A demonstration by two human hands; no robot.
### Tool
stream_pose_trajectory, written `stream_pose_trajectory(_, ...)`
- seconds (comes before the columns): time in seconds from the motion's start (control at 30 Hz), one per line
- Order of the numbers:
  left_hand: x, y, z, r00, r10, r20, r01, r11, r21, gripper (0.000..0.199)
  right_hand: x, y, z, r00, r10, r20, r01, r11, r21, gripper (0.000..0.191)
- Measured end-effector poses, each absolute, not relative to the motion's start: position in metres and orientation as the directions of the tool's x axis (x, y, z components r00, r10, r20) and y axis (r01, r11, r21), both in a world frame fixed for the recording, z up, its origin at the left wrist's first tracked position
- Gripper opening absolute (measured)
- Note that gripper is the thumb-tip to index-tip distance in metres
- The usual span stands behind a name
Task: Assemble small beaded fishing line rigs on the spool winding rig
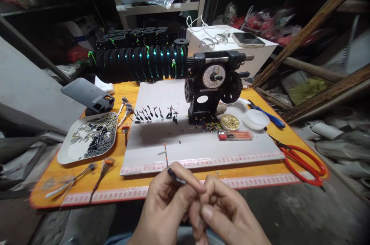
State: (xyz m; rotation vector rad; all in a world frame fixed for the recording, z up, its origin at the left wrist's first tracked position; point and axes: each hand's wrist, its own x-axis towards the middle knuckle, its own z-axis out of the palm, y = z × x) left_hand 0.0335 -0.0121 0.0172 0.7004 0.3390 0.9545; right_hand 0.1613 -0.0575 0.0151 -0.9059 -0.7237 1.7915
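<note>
My left hand (173,202) is closed near the front edge of the table, its thumb and fingers pinched. Out of its grip rises a thin orange-tipped stick (166,156) with a small pale crosspiece and a dark lower part lying along the index finger. My right hand (222,210) is also pinched, its fingertips meeting those of the left; whatever lies between them is too small or hidden. Beyond both hands, a row of small black pieces with thin stems (156,113) stands along the white board (202,150). One tiny dark piece (180,142) lies on the board.
Behind stands a black winding device with a dial (214,77) and a row of black spools (138,64). At left are a tray of small parts (62,156) and a phone (88,93). Red scissors (303,162), blue-handled pliers (270,116) and a gold-bead dish (230,122) are right.
</note>
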Motion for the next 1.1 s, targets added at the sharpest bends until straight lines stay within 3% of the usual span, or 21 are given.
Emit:
stream_pose_trajectory(0.17,0.039,-0.004,0.021,0.398,0.915,-0.058,-0.56,0.293,0.775,0.013,0.158,-0.06,0.016,-0.207,0.946,-0.248,-0.421,-0.315,-0.851,0.045)
stream_pose_trajectory(0.33,0.036,-0.005,0.021,0.42,0.885,-0.199,-0.604,0.437,0.666,0.016,0.161,-0.06,0.015,-0.217,0.939,-0.267,-0.393,-0.334,-0.857,0.045)
stream_pose_trajectory(0.47,0.029,-0.017,0.021,0.436,0.882,-0.178,-0.515,0.407,0.755,0.028,0.165,-0.061,0.015,-0.188,0.934,-0.303,-0.391,-0.354,-0.849,0.046)
stream_pose_trajectory(0.57,0.029,-0.024,0.018,0.477,0.858,-0.189,-0.478,0.434,0.764,0.02,0.168,-0.061,0.011,-0.228,0.922,-0.313,-0.391,-0.381,-0.838,0.044)
stream_pose_trajectory(0.7,0.036,-0.024,0.014,0.397,0.886,-0.242,-0.475,0.423,0.771,0.022,0.173,-0.063,0.002,-0.294,0.912,-0.287,-0.339,-0.38,-0.861,0.035)
stream_pose_trajectory(0.77,0.041,-0.02,0.013,0.39,0.898,-0.206,-0.487,0.391,0.781,0.024,0.177,-0.066,0.001,-0.252,0.953,-0.171,-0.158,-0.215,-0.964,0.028)
stream_pose_trajectory(0.83,0.047,-0.016,0.014,0.401,0.903,-0.154,-0.514,0.36,0.778,0.024,0.18,-0.069,0.002,-0.222,0.974,0.036,0.116,0.063,-0.991,0.025)
stream_pose_trajectory(0.9,0.052,-0.012,0.015,0.384,0.912,-0.143,-0.533,0.345,0.773,0.025,0.182,-0.071,0.002,-0.224,0.957,0.187,0.308,0.251,-0.918,0.023)
stream_pose_trajectory(1.0,0.057,-0.009,0.014,0.371,0.909,-0.191,-0.525,0.375,0.764,0.027,0.184,-0.071,0.001,-0.244,0.933,0.267,0.424,0.35,-0.835,0.021)
stream_pose_trajectory(1.1,0.055,-0.01,0.012,0.475,0.851,-0.222,-0.502,0.469,0.727,0.026,0.193,-0.075,-0.004,-0.291,0.897,0.334,0.543,0.442,-0.714,0.023)
